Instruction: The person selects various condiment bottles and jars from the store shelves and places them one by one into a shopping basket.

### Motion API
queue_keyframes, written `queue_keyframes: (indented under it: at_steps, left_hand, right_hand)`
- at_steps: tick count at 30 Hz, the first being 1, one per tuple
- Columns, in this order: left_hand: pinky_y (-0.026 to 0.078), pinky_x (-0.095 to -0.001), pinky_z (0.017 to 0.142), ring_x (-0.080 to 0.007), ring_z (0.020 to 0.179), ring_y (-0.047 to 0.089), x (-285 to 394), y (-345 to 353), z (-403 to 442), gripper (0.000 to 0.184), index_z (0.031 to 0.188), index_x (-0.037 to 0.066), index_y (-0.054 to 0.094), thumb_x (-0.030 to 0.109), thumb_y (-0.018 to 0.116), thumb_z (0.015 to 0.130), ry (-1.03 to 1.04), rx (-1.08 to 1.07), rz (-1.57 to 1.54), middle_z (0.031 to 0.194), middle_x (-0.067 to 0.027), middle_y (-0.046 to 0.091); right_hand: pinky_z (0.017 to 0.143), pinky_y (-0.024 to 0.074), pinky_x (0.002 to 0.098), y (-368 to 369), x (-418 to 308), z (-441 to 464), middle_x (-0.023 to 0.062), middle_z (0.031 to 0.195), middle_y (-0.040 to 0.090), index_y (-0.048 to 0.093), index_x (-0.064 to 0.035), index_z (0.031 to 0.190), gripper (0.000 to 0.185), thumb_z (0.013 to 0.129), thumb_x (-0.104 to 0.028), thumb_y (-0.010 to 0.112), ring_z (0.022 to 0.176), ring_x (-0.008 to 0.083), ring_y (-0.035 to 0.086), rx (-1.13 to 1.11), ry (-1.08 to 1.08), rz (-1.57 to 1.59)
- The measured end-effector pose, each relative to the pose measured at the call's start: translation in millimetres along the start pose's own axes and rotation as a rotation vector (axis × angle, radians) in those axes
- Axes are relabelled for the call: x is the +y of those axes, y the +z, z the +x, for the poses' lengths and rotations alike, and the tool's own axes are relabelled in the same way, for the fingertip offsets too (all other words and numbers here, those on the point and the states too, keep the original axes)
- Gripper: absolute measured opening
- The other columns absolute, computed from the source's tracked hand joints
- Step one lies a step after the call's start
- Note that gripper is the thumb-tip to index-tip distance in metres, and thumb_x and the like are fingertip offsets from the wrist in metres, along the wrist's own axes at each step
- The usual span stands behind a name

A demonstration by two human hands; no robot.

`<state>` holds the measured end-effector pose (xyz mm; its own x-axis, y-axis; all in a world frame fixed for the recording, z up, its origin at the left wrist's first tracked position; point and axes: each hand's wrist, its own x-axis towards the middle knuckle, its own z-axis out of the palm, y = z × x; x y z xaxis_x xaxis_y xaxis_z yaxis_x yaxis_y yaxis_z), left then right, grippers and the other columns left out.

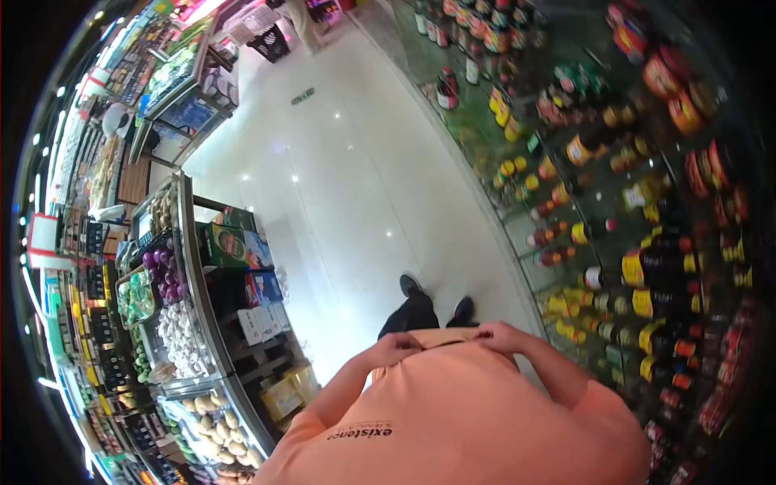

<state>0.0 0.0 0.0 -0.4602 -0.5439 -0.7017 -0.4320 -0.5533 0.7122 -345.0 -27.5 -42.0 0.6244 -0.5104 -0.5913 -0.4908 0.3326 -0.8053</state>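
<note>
Both of my hands are at waist height in front of the orange shirt (485, 412). My left hand (499, 336) has its fingers curled around the right end of a tan item (444, 335), which could be a bag or a fold of cloth. My right hand (396, 349) is closed at the left end of the same item, against the shirt hem. A dark slit runs along the item between the hands. Below them show dark trousers and two dark shoes (411, 284).
Produce stands with garlic (184, 339), purple onions (164, 273) and potatoes (214, 424) line the left. Shelves of bottles and jars (663, 279) run along the right. A white tiled floor (339, 186) lies between. Far ahead, a person (301, 24) stands beside a dark basket (269, 43).
</note>
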Motion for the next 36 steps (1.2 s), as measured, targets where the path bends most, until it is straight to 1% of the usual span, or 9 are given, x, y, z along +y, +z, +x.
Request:
queue_keyframes:
  at_steps: [2,3,11,15,21,25,29,32,36]
  left_hand:
    - [0.045,-0.0233,0.054,-0.0061,0.068,0.055,-19,-1,-6,0.025,0.108,0.010,0.069,0.026,0.067,0.090,-0.088,0.004,-0.016,0.092,0.0002,0.068]
    - [0.047,-0.0241,0.061,-0.0074,0.072,0.057,16,-22,54,0.024,0.107,0.007,0.068,0.025,0.067,0.090,0.000,-0.065,-0.074,0.092,-0.0007,0.068]
    - [0.047,-0.0290,0.078,-0.0115,0.085,0.056,25,-190,60,0.022,0.093,0.004,0.060,0.026,0.059,0.094,0.168,-0.009,-0.108,0.087,-0.0021,0.063]
    - [0.044,-0.0314,0.072,-0.0115,0.079,0.051,62,-289,51,0.031,0.086,0.006,0.056,0.036,0.060,0.094,0.057,-0.093,0.173,0.079,-0.0014,0.055]
    - [0.034,-0.0257,0.048,-0.0055,0.055,0.041,87,-370,54,0.033,0.076,0.010,0.053,0.035,0.064,0.093,0.083,-0.101,-0.124,0.062,0.0047,0.045]
    - [0.039,-0.0256,0.052,-0.0075,0.058,0.048,92,-419,87,0.031,0.082,0.007,0.061,0.036,0.065,0.092,0.044,-0.011,-0.022,0.066,0.0024,0.053]
    - [0.049,-0.0289,0.063,-0.0107,0.067,0.057,80,-468,154,0.033,0.091,0.004,0.066,0.036,0.066,0.090,0.032,0.276,-0.064,0.068,-0.0025,0.059]
    - [0.049,-0.0306,0.062,-0.0129,0.069,0.062,71,-501,201,0.030,0.088,0.002,0.066,0.032,0.067,0.088,0.099,0.686,0.244,0.072,-0.0083,0.066]
    - [0.049,-0.0308,0.058,-0.0140,0.061,0.061,87,-535,234,0.030,0.089,0.002,0.067,0.032,0.068,0.088,0.006,0.644,-0.040,0.067,-0.0056,0.064]
  right_hand:
    - [0.086,0.0484,0.0327,9,18,14,0.0089,0.100,0.069,0.070,-0.0048,0.106,0.032,0.088,-0.031,0.067,0.095,0.0173,0.062,-0.081,0.004,0.085]
    - [0.085,0.0484,0.0327,-64,-14,8,0.0083,0.100,0.069,0.069,-0.0039,0.105,0.032,0.088,-0.031,0.067,0.096,0.0167,0.062,-0.038,0.099,0.071]
    - [0.090,0.0482,0.0318,-81,-133,161,0.0061,0.109,0.068,0.064,-0.0038,0.118,0.037,0.089,-0.027,0.068,0.099,0.0144,0.061,-0.095,0.125,0.017]
    - [0.085,0.0485,0.0306,-91,-203,220,0.0047,0.104,0.067,0.063,-0.0037,0.115,0.035,0.090,-0.029,0.065,0.095,0.0132,0.060,-0.091,0.129,-0.008]
    - [0.085,0.0478,0.0309,-104,-260,277,0.0051,0.102,0.066,0.064,-0.0038,0.110,0.034,0.090,-0.031,0.066,0.095,0.0135,0.060,0.003,0.095,0.086]
    - [0.082,0.0475,0.0295,-117,-265,310,0.0063,0.097,0.067,0.066,-0.0036,0.106,0.033,0.091,-0.032,0.065,0.093,0.0125,0.060,0.071,0.062,0.106]
    - [0.083,0.0480,0.0306,-145,-267,351,0.0075,0.099,0.068,0.067,-0.0045,0.107,0.032,0.093,-0.033,0.061,0.093,0.0141,0.061,0.049,-0.036,-0.006]
    - [0.082,0.0479,0.0310,-165,-258,392,0.0079,0.098,0.068,0.067,-0.0051,0.107,0.033,0.092,-0.035,0.062,0.093,0.0143,0.061,0.052,-0.068,-0.041]
    - [0.081,0.0479,0.0325,-211,-279,439,0.0084,0.100,0.068,0.065,-0.0054,0.107,0.039,0.090,-0.040,0.061,0.093,0.0159,0.061,0.011,-0.095,-0.005]
